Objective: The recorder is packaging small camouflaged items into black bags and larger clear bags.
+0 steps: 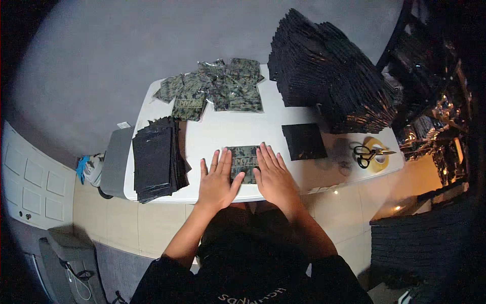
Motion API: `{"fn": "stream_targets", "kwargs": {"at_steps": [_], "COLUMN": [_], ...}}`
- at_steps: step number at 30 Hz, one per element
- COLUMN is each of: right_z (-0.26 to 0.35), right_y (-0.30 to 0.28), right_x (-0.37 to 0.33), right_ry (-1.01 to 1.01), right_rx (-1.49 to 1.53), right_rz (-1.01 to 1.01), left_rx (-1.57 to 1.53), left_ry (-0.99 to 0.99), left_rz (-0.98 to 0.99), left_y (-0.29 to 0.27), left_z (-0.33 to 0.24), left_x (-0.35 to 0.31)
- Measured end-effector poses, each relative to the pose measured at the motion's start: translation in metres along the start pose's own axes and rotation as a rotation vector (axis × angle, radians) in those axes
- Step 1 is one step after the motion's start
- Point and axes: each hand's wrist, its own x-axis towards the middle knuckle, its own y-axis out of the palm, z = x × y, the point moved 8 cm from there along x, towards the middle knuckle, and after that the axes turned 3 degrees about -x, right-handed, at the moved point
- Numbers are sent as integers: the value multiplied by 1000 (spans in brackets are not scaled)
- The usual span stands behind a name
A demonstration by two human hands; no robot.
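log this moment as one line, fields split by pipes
left hand: flat at left edge of camouflage piece | right hand: flat at its right edge | scissors: on yellow roll

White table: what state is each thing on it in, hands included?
Camouflage piece: lying flat
Left hand: open, palm down, at the camouflage piece's left edge
Right hand: open, palm down, at its right edge
Camouflage packages: grouped, in shiny clear wrap
Smaller black stack: piled, edges uneven
Large black stack: piled in overlapping layers
Black rectangle: lying flat
Yellow tape roll: lying flat
Scissors: resting on the roll
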Motion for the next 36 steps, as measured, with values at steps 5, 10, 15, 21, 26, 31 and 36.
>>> {"fn": "stream_targets", "kwargs": {"at_steps": [5, 10, 15, 21, 26, 31, 36], "right_z": [-2, 9, 3, 9, 35, 67, 105], "right_y": [-4, 1, 1, -14, -8, 21, 32], "right_x": [-1, 10, 4, -4, -16, 22, 57], "right_ry": [72, -42, -74, -76, -171, -163, -174], "right_rx": [5, -33, -87, 49, -84, -10, -22], "right_rz": [-65, -69, -35, -109, -50, 1, 51], "left_rx": [-59, -97, -50, -88, -383, -288, -71], "left_ry": [18, 75, 57, 30, 138, 48, -187], "left_rz": [-13, -46, -73, -92, -290, -541, -650], "left_y": [-14, 10, 8, -11, -75, -133, -158], "left_z": [-27, -37, -19, 6, -1, 27, 89], "left_x": [12, 18, 10, -13, -67, -104, -104]}}
